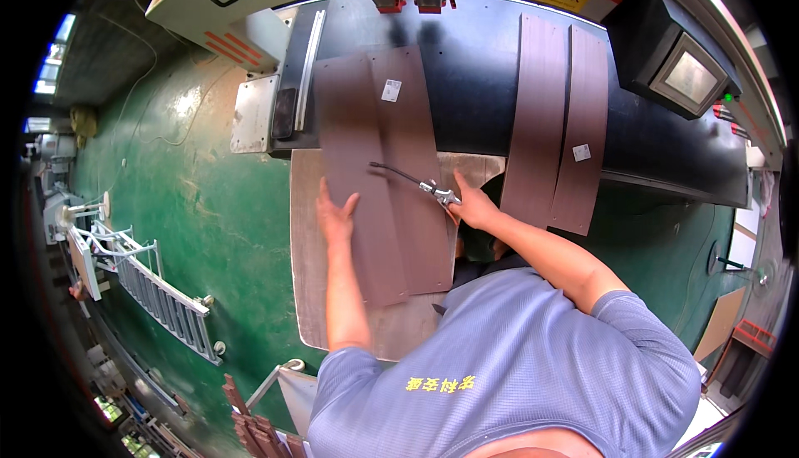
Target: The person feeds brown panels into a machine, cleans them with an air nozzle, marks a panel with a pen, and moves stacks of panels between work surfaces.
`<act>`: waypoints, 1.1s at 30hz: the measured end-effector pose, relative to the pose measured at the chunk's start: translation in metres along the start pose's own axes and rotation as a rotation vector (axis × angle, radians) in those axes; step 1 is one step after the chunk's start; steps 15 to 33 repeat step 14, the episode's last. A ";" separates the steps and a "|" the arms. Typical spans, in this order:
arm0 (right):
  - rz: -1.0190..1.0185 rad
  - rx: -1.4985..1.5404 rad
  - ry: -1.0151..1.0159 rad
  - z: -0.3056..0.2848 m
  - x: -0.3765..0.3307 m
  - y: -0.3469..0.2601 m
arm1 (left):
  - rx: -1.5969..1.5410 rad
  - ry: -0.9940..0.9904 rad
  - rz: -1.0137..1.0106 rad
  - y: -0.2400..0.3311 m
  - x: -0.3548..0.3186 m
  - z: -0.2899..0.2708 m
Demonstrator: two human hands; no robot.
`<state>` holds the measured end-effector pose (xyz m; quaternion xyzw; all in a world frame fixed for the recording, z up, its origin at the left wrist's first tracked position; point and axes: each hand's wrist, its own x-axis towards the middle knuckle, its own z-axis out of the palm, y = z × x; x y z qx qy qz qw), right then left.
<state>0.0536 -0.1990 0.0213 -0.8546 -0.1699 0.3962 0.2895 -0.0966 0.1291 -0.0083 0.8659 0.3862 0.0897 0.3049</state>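
Observation:
Two long brown panels lie side by side in front of me, reaching from the black machine bed onto a wooden board. My left hand (335,221) rests along the outer edge of the left panel (348,125), its fingers stretched and its thumb apart. A white label is stuck on the right panel (408,129), which appears to overlap the left one slightly. My right hand (476,204) is closed around an air blow gun (439,193). Its thin dark nozzle points left, above the panels.
Two more brown panels (541,117) lie to the right on the black machine bed (474,67). The wooden board (310,292) supports the near panel ends. A control box with a screen (689,71) hangs at the upper right. A roller stand (162,292) stands at left on the green floor.

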 end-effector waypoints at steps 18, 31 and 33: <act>0.109 0.032 0.002 0.042 -0.006 -0.002 | 0.051 -0.170 0.318 -0.026 0.042 0.050; 0.109 0.032 0.002 0.042 -0.006 -0.002 | 0.051 -0.170 0.318 -0.026 0.042 0.050; 0.109 0.032 0.002 0.042 -0.006 -0.002 | 0.051 -0.170 0.318 -0.026 0.042 0.050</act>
